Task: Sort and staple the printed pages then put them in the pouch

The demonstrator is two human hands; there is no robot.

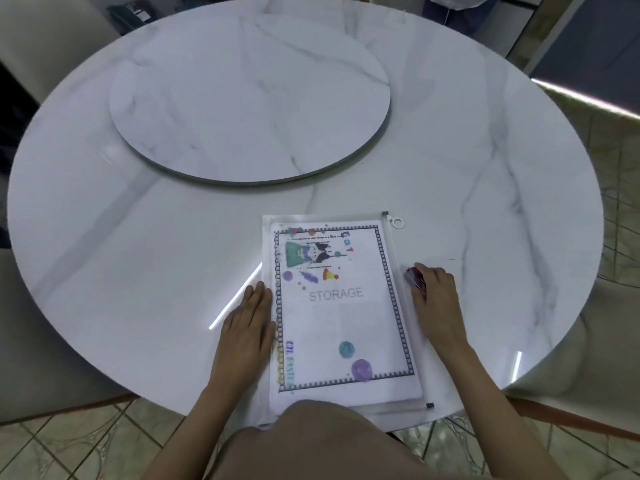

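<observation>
Pouch (394, 403) points lengthwise away; right hand (438, 299) grips stapler (414, 278).

The person wears a plain tan-brown garment (311, 445), which shows at the bottom edge as smooth, rounded cloth of one even colour. The left forearm (211, 389) and the right forearm (485, 379) are bare over all their visible length, down to the left grip (247, 317) and the right grip (438, 299), both bare too. Finer detail of the fingers is blurred.
</observation>
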